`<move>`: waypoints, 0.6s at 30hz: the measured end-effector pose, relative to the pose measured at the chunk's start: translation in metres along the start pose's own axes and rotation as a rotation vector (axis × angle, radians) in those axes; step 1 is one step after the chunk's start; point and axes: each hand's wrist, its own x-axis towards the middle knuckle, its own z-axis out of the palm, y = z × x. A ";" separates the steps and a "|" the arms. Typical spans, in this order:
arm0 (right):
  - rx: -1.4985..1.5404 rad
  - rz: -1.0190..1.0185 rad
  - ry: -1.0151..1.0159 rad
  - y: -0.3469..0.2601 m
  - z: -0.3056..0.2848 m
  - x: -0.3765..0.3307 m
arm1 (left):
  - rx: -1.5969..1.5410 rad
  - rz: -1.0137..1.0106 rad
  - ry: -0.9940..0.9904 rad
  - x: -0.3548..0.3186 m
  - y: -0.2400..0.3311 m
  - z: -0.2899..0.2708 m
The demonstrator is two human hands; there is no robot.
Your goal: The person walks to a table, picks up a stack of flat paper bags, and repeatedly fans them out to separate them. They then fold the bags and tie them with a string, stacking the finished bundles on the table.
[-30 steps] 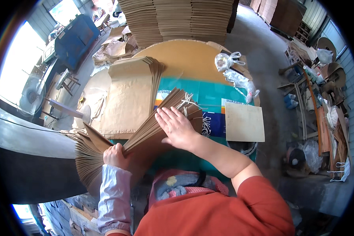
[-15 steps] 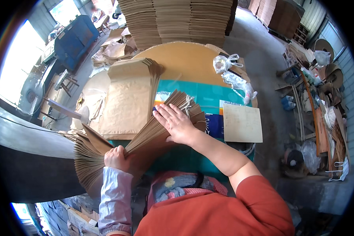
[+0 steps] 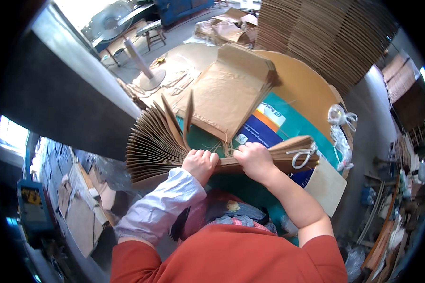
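Both hands hold a bundle of brown paper bags just in front of my body, over the near side of the table. My left hand is closed around its middle, and left of this fist the bags spread into a wide fan. Toward the right part of the bundle, my right hand is wrapped over the pressed-together layers. A loop of white cord shows at the bundle's right end. Just beyond lies a flat stack of brown paper bags, with thin loose strands at its near corner.
The round table carries a teal printed sheet. A pale square board and clear plastic bags lie at its right. Tall stacks of brown cardboard rise behind. A dark curved surface stands close on the left.
My view has swung left. My right hand has gone from lying flat on the bags to gripping them beside my left hand. The bundle now lies more level, its left end fanned wider.
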 end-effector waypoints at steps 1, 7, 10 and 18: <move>0.005 -0.015 -0.005 -0.004 0.001 -0.004 | -0.036 0.011 -0.051 -0.008 -0.011 -0.003; -0.010 0.000 -0.026 -0.017 -0.004 -0.006 | -0.031 -0.093 -0.208 -0.052 -0.110 -0.057; -0.015 0.004 -0.025 -0.016 -0.003 -0.004 | 0.044 -0.186 -0.197 -0.074 -0.120 -0.056; 0.004 0.005 -0.009 -0.018 0.000 0.000 | -0.022 -0.138 -0.219 -0.102 -0.114 -0.030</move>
